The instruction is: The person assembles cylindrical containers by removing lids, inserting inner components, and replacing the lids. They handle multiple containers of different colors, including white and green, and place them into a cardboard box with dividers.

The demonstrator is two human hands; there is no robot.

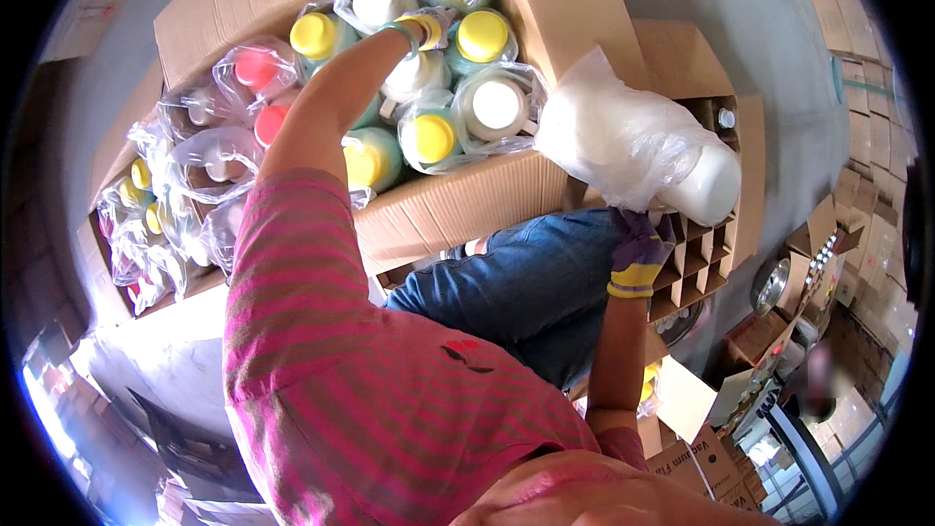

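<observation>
In the large open cardboard box (pixel 458 217) stand several flasks in clear plastic bags, some with yellow caps, some white. My left hand (pixel 427 29), in a purple and yellow glove, reaches in among them, beside a white flask (pixel 417 78) and a yellow-capped flask (pixel 482 36). Its fingers are mostly hidden, so its grip does not show. At the right, my right hand (pixel 638 251), gloved alike, is closed on the underside of a large white bottle (pixel 706 185) wrapped in a clear plastic bag (pixel 609 131). That bottle lies tilted beside the box's right edge.
Another box section at the left holds bagged flasks with red caps (pixel 255 68) and yellow ones. Under the bottle at the right is a carton with cardboard dividers (pixel 696 258). A shiny metal bowl (pixel 771 284) and stacked cartons (pixel 862 68) stand farther right.
</observation>
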